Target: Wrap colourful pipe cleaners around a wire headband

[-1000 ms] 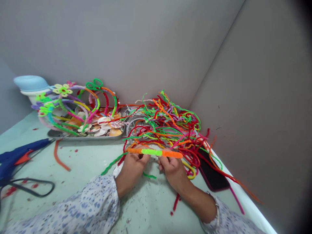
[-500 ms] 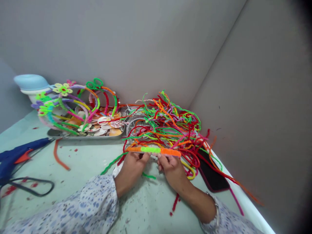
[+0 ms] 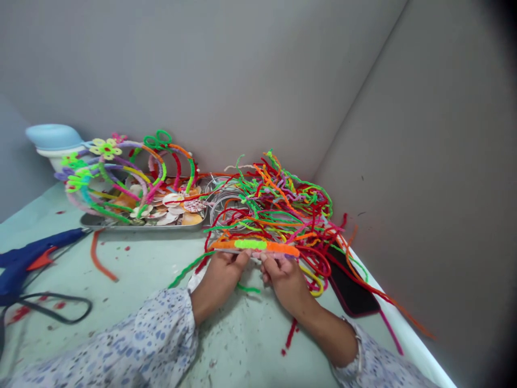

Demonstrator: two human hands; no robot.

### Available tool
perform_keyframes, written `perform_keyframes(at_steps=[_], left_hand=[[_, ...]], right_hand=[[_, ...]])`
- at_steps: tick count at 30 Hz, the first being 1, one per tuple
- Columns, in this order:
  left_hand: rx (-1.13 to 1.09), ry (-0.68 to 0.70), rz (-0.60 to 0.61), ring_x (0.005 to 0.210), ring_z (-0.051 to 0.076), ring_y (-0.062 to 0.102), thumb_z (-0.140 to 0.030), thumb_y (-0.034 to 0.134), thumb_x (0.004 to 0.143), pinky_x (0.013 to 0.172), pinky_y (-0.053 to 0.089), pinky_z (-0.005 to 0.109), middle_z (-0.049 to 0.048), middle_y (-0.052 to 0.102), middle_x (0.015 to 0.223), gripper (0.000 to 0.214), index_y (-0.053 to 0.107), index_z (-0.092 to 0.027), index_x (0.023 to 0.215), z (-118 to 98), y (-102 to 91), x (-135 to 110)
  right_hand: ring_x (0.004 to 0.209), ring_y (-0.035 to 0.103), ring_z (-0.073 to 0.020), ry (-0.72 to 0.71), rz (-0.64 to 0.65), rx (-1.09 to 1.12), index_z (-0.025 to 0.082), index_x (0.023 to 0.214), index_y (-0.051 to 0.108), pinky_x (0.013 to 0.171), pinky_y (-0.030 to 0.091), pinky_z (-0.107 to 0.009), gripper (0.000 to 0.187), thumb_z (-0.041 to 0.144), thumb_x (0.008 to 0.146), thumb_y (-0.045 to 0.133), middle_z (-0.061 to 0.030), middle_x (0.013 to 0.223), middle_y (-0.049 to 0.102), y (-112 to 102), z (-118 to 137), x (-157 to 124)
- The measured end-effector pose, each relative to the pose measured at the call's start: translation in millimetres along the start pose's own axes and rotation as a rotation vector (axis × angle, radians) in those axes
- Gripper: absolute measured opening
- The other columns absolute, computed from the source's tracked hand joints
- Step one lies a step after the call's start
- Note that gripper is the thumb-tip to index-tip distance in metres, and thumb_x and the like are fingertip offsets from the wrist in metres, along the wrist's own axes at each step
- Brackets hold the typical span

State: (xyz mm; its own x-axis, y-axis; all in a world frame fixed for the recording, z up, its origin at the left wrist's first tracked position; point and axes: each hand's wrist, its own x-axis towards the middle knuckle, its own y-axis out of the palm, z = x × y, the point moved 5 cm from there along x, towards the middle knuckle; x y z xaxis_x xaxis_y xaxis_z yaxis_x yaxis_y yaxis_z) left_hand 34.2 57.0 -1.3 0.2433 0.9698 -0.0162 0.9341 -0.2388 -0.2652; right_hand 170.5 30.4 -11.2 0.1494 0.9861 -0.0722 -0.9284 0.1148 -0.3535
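Both my hands grip a band wrapped in orange and green fuzzy wire (image 3: 255, 246), held level just above the table. My left hand (image 3: 220, 277) pinches its left part, fingers closed. My right hand (image 3: 283, 277) pinches the right part, fingers closed too. Right behind the band lies a tangled heap of coloured pipe cleaners (image 3: 278, 207). A green pipe cleaner (image 3: 186, 271) trails from under my left hand.
A metal tray (image 3: 141, 223) with shells and finished pipe-cleaner headbands (image 3: 125, 167) stands at the back left. A blue glue gun (image 3: 28, 261) with its black cord lies far left. A dark phone (image 3: 353, 288) lies right of my hands. Grey walls close the back and right.
The wrapped band has risen slightly and turned a little in my fingers. My hands stay in nearly the same place.
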Motion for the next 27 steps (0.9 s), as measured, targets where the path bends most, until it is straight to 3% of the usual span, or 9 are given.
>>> perform_keyframes(at_steps=[10,16,18,21,24,27], left_hand=[[0.08,-0.03,0.032,0.055,0.016,0.05,-0.037,0.046,0.08,0.057,0.039,0.026,-0.0023,0.049,0.043,0.037,0.052,-0.02,0.049,-0.7,-1.3,-0.1],[0.28,0.12,0.16,0.063,0.015,0.052,-0.027,0.043,0.079,0.062,0.039,0.024,-0.001,0.059,0.064,0.022,0.059,-0.019,0.065,-1.9,0.6,2.9],[0.337,0.13,0.151,0.066,0.015,0.052,-0.024,0.045,0.077,0.062,0.039,0.024,-0.0005,0.06,0.067,0.018,0.059,-0.019,0.068,1.1,0.4,3.0],[0.232,0.024,0.069,0.065,0.017,0.053,-0.03,0.042,0.08,0.059,0.039,0.025,0.0002,0.061,0.066,0.022,0.058,-0.02,0.069,6.9,-1.2,2.1],[0.084,0.029,0.066,0.075,0.018,0.056,-0.033,0.042,0.082,0.067,0.041,0.025,0.0014,0.065,0.074,0.025,0.06,-0.019,0.072,4.0,2.3,0.0],[0.049,0.051,0.093,0.071,0.017,0.055,-0.033,0.042,0.082,0.067,0.041,0.025,0.0006,0.063,0.072,0.025,0.06,-0.019,0.072,1.9,4.3,-0.5]], right_hand=[[0.047,0.049,-0.0106,-0.024,0.04,0.009,0.017,0.053,0.05,0.051,0.038,-0.021,0.03,0.027,0.08,0.044,0.0032,0.047,0.049,1.1,3.5,-2.0],[0.048,0.051,-0.0116,0.006,0.046,-0.005,0.018,0.054,0.052,0.052,0.039,-0.022,0.03,0.029,0.08,0.045,0.0021,0.048,0.052,0.0,0.8,-0.3],[0.048,0.052,-0.0121,0.012,0.051,-0.016,0.018,0.054,0.053,0.052,0.04,-0.022,0.03,0.029,0.08,0.046,0.0017,0.048,0.053,-0.3,0.7,-0.3],[0.048,0.051,-0.0119,-0.004,0.059,0.005,0.018,0.053,0.051,0.053,0.04,-0.022,0.03,0.028,0.081,0.045,0.0023,0.047,0.051,-0.3,2.2,-0.5],[0.048,0.049,-0.0115,-0.012,0.068,0.033,0.019,0.053,0.05,0.053,0.039,-0.023,0.031,0.028,0.081,0.045,0.0029,0.046,0.05,0.6,2.5,-0.1],[0.047,0.048,-0.011,-0.025,0.082,0.042,0.019,0.052,0.049,0.053,0.038,-0.022,0.031,0.028,0.082,0.045,0.0033,0.046,0.049,1.7,2.5,0.4]])
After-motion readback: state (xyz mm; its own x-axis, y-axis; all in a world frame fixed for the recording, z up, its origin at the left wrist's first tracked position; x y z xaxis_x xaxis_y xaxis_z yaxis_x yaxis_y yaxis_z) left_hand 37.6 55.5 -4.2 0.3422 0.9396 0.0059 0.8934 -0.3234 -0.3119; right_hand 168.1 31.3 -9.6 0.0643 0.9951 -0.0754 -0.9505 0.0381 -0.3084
